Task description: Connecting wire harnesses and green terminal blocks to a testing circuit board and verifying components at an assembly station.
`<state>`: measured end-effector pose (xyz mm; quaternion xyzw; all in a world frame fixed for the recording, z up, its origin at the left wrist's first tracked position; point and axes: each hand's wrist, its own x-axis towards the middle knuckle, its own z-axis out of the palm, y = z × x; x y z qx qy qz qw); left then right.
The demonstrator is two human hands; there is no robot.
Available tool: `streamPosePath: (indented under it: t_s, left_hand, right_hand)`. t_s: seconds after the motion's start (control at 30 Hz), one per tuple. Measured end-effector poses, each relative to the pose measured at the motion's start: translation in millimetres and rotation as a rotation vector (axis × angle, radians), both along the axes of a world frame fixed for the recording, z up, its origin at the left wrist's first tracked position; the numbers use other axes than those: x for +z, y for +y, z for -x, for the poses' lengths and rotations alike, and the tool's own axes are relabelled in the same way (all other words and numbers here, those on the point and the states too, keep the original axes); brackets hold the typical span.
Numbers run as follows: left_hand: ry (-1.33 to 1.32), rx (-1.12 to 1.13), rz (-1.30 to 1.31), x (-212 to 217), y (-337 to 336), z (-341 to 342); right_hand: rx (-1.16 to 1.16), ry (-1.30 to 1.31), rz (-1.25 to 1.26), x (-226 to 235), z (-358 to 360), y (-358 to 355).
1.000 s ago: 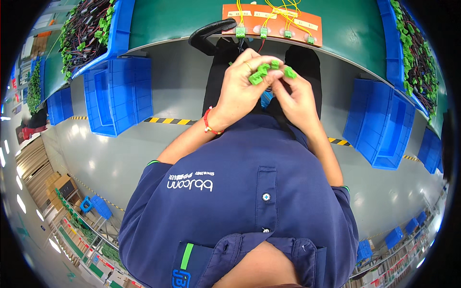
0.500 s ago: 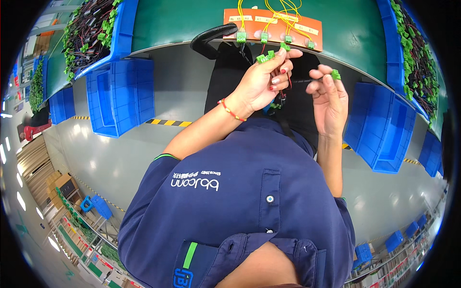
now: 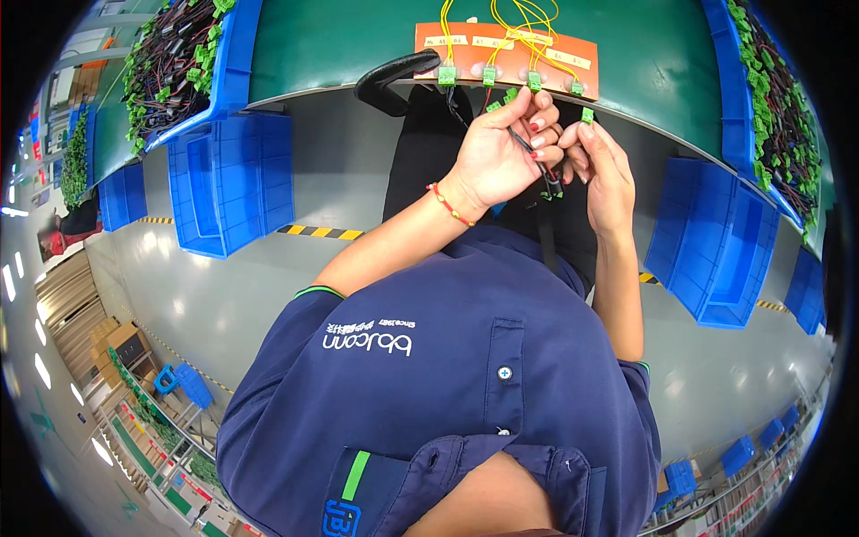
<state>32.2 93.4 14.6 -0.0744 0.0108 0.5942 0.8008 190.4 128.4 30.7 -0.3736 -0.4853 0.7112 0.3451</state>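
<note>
Looks like green plugs point(image 3: 511, 95) are being fitted along the far orange board point(image 3: 468, 59). A bunch is gripped in the left hand point(image 3: 497, 154); another connector point(image 3: 587, 115) is pinched by the right hand point(image 3: 609, 183), near the board's right end. Straight alignment seems needed next.

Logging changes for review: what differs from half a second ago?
The right hand moved left toward the left hand, keeping its green connector. The left hand shifted slightly right, still holding others; whether it released any is unclear. The orange board and blue bins stayed put.
</note>
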Motion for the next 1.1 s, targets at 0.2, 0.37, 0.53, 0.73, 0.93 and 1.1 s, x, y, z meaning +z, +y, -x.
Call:
streamPosePath:
  t_s: [0.2,0.37,0.53,0.73,0.93,1.1]
  left_hand:
    - [0.12,-0.006,-0.016,-5,2,6]
    - [0.178,-0.019,0.002,1,0,14]
    - [0.754,-0.082,0.07,17,-28,22]
    - [1.21,0.178,0.144,18,-75,33]
    - [1.386,0.232,0.211,5,-75,54]
    - [1.519,0.033,-0.056,-14,-64,49]
  right_hand:
    - [0.052,0.029,0.039,-7,8,13]
    - [0.086,0.139,0.043,-14,11,17]
    - [-0.008,0.156,0.032,-24,16,18]
    - [-0.092,0.041,0.06,-35,17,15]
    - [0.392,-0.019,-0.023,-55,24,-6]
    - [0.546,-0.059,0.041,-69,47,-38]
